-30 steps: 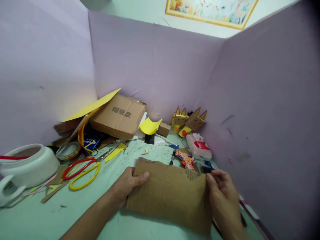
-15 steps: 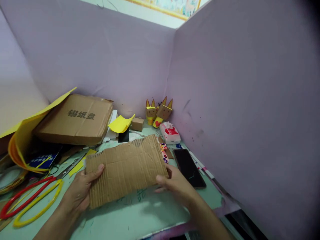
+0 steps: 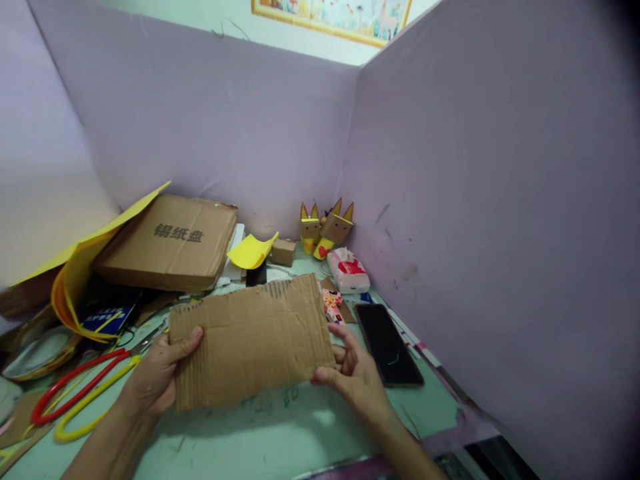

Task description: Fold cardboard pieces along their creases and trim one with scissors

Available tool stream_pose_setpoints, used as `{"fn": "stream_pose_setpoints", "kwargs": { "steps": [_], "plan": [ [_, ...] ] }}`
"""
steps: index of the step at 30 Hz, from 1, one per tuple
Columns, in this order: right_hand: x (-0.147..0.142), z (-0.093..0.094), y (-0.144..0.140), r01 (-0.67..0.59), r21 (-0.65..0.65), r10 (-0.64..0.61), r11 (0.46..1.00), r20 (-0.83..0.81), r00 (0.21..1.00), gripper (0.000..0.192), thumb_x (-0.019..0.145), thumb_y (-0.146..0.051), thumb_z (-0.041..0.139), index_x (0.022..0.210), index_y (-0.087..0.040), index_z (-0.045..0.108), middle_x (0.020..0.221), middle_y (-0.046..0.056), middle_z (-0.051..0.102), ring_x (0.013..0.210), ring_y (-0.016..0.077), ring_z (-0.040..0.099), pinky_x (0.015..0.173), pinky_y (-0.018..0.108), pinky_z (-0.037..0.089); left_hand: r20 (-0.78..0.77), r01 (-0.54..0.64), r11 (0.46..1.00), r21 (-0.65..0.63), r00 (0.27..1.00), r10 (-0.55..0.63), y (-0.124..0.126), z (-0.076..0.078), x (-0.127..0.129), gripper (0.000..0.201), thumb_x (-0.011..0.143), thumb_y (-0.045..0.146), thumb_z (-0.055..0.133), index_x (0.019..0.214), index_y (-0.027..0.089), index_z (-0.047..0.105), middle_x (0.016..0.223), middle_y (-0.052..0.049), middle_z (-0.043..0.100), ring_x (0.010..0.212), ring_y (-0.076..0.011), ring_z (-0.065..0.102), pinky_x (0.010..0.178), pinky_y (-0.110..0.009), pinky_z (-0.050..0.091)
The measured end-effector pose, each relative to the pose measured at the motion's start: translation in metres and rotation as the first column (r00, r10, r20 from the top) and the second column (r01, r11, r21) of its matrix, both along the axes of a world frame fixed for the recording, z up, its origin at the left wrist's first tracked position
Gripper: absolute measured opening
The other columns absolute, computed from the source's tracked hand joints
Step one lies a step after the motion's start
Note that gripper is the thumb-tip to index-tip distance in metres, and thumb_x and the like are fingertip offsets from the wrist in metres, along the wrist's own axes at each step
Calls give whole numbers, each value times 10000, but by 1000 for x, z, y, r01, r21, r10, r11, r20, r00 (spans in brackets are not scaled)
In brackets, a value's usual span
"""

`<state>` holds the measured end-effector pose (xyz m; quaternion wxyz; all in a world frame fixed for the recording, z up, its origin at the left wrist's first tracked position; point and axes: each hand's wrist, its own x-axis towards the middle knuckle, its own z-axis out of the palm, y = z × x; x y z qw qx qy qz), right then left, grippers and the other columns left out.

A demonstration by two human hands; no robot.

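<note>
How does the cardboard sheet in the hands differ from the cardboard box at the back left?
The corrugated cardboard sheet is one thin layer with a ragged top edge; the flat cardboard box is thicker with straight edges. The sheet is held above the table by the left hand and the right hand; the box rests tilted on clutter. The box bears printed characters; the sheet is plain. Both are brown.

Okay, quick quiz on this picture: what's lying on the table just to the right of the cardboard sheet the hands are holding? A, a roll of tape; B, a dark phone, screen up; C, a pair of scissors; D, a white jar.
B: a dark phone lies flat on the green table just right of the corrugated cardboard sheet, beside the right hand.
</note>
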<state>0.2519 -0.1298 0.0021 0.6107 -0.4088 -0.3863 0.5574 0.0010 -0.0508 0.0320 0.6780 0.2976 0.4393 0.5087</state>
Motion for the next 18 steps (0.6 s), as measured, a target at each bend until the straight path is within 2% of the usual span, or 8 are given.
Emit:
{"fn": "stream_pose_setpoints", "kwargs": {
  "steps": [2,4,7,10,14,18],
  "plan": [
    [4,-2,-2,39,73,-43,997,49,998,647,543,-339,829,1075,-289,464,801,-39,669,679,135,649,623,253,514,1,12,1000,-22,1000,-12,3,1,0,812,333,207,912,1065,148,567,727,-95,740,600,-315,696,550,-441,586],
    [7,-2,-5,21,151,-45,988,155,987,465,612,-397,784,965,-285,504,806,-42,655,711,135,636,632,249,496,7,18,999,-38,1000,-17,4,2,0,843,325,177,907,1092,157,558,730,-85,741,607,-313,698,552,-444,585],
    [10,1,-8,-60,192,-6,980,325,946,278,631,-406,766,731,-220,586,658,-43,600,609,119,571,549,215,433,17,45,996,-80,999,-43,3,3,1,792,361,119,875,1088,143,563,730,-89,738,626,-326,699,574,-473,580],
    [12,6,-12,-164,209,51,964,460,886,234,645,-363,755,581,-181,623,531,-42,536,525,106,494,509,217,366,29,94,984,-151,995,-90,1,2,4,652,456,70,799,1069,109,578,713,-110,730,645,-352,698,608,-525,566],
    [12,9,-20,-219,204,54,954,602,796,211,751,-373,658,664,-182,638,602,-11,589,573,131,527,536,234,353,52,129,970,-208,991,-121,-1,4,6,462,605,92,721,1051,113,601,729,-109,730,673,-321,704,653,-482,569],
    [7,4,-28,-188,268,-85,945,755,650,255,827,-389,533,660,-197,554,551,-16,530,499,126,478,488,246,296,56,129,969,-209,991,-120,-2,6,2,433,583,77,746,995,113,619,755,-114,736,672,-315,703,622,-456,575]
  ]
}}
